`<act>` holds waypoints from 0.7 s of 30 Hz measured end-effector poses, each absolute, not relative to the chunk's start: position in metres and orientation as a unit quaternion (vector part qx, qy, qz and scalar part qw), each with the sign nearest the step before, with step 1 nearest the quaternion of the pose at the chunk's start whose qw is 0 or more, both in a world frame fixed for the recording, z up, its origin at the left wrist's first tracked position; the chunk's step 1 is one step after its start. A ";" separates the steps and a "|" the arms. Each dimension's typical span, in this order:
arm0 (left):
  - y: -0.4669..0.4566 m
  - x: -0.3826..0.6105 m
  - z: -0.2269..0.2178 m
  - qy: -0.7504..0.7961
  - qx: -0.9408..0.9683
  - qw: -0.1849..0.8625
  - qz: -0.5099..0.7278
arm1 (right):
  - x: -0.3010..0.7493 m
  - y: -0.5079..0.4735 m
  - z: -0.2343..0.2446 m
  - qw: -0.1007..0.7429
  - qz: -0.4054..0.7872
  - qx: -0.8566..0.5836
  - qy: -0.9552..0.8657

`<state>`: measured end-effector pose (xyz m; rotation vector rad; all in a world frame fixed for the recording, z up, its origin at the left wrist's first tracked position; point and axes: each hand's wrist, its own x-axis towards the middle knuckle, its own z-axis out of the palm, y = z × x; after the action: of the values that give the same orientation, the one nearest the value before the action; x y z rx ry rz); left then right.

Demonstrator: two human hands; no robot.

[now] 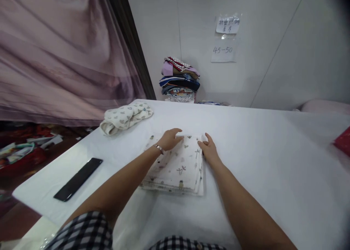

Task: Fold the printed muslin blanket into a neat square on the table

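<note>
A white cloth [175,169] with small grey, green and brown prints lies folded in several layers on the white table in front of me. My left hand [170,138] rests over its far part, fingers apart, with a metal bracelet on the wrist. At the cloth's far right corner is my right hand [209,149]; its thumb reaches onto the fabric and its index finger stretches away, with a gap between them. The lower fingers of that hand are partly hidden. Neither hand shows a grip on the cloth.
A crumpled printed cloth [125,116] lies at the table's far left. Nearer me is a flat black object [78,179]. Behind the table rises a stack of folded fabrics [179,80]. A pink curtain [62,53] hangs left; a red item [343,141] shows at right.
</note>
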<state>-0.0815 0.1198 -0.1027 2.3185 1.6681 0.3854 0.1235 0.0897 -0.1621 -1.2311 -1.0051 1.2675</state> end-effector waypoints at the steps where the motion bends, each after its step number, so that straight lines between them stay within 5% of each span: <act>1: 0.113 -0.095 -0.106 0.587 0.797 0.087 0.113 | 0.123 0.090 -0.163 0.529 0.522 -0.519 -0.422; 5: 0.090 -0.135 -0.128 0.647 0.761 0.003 0.045 | 0.122 0.091 -0.164 0.534 0.491 -0.534 -0.434; 15: 0.090 -0.136 -0.119 0.686 0.706 0.105 0.141 | 0.132 0.089 -0.162 0.508 0.525 -0.527 -0.435; 21: 0.006 -0.090 -0.099 0.516 0.821 0.124 0.210 | 0.131 0.092 -0.167 0.492 0.521 -0.539 -0.442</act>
<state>-0.0900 0.0059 -0.0989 2.3948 1.5042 0.6125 0.1313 0.0923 -0.1665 -1.3086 -1.0736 1.2632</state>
